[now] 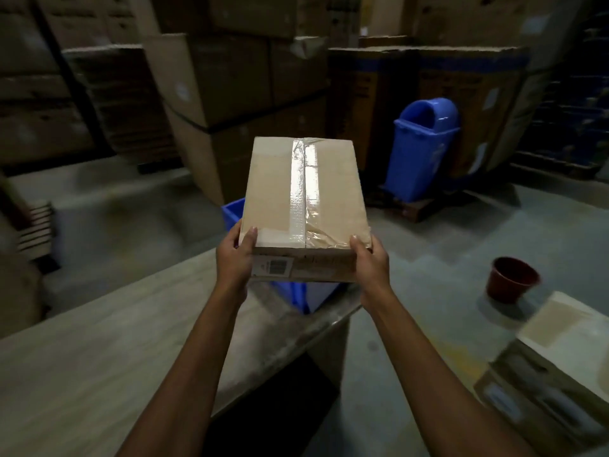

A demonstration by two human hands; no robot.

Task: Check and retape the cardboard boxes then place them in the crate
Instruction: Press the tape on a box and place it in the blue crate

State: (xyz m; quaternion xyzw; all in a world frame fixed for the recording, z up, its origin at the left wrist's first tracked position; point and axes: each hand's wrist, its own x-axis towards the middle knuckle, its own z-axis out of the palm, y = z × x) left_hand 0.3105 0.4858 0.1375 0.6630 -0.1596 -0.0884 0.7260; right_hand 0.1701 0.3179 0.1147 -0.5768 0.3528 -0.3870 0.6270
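A flat brown cardboard box (273, 192) hangs in the air in front of me, sealed along its middle seam with shiny clear tape that is wrinkled at the near end. A barcode label sits on its near side. My left hand (234, 258) grips the near left corner, thumb on top. My right hand (369, 262) grips the near right corner the same way. Below the box, mostly hidden by it, stands a blue plastic crate (232, 212) on the floor past the table's edge.
A pale wooden table (99, 357) fills the lower left. Another taped box (560, 364) lies at the lower right. A red pot (512, 280) and a blue swing-lid bin (423, 150) stand on the floor. Large stacked cartons (230, 87) line the back.
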